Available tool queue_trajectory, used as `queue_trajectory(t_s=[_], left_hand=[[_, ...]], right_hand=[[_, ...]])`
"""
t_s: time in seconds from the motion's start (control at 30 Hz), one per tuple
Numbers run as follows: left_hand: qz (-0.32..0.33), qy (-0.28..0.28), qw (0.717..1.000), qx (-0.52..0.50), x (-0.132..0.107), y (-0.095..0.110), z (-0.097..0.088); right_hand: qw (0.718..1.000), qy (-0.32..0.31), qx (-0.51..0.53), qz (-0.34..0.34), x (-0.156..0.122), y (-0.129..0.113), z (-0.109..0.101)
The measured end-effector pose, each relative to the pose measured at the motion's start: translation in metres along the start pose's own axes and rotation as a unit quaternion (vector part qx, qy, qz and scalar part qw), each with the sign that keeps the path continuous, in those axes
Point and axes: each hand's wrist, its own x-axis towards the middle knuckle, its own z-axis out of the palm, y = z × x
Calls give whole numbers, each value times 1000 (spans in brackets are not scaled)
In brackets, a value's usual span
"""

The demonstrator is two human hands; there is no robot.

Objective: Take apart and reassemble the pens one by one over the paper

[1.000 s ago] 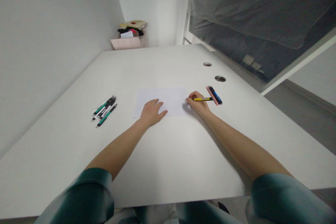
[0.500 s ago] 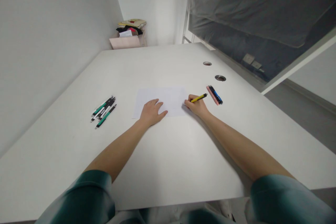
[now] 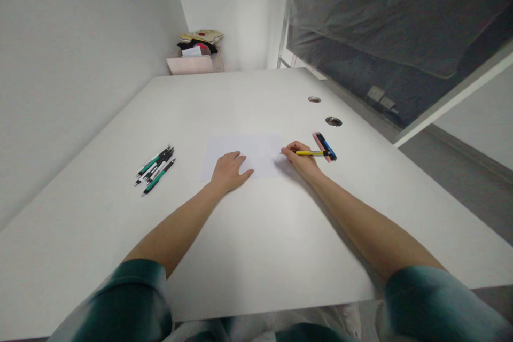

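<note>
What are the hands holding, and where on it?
The right hand holds a yellow pen near its writing end. The left hand holds nothing, resting on the paper.

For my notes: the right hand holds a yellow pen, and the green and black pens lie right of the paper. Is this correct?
No: the green and black pens lie left of the paper, as the head view shows. The right hand does hold the yellow pen.

This looks like a small, plain study or home office: a white desk [image 3: 248,101] with cable holes [image 3: 333,121] fills the room, holding pens [image 3: 154,171] and paper [image 3: 256,147], with power sockets [image 3: 375,93] beside it and a pink box [image 3: 189,65] of oddments in the corner
</note>
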Motion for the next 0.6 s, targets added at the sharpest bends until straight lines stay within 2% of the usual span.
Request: queue_trajectory(t_s=[0.07,0.17,0.3,0.47,0.6], left_hand=[[16,29,999,-15,0,3,-4],[80,75,992,-61,-1,8,-10],[172,75,978,-91,-1,17,-14],[185,80,976,-81,0,19,-11],[153,93,979,-100,2,12,-9]], right_hand=[[996,-70,58,4,-4,-1,4],[975,-174,137,30,-11,-3,12],[952,-257,160,39,-20,-4,21],[945,-276,169,37,-23,-6,22],[932,-240,260,83,-20,-13,14]])
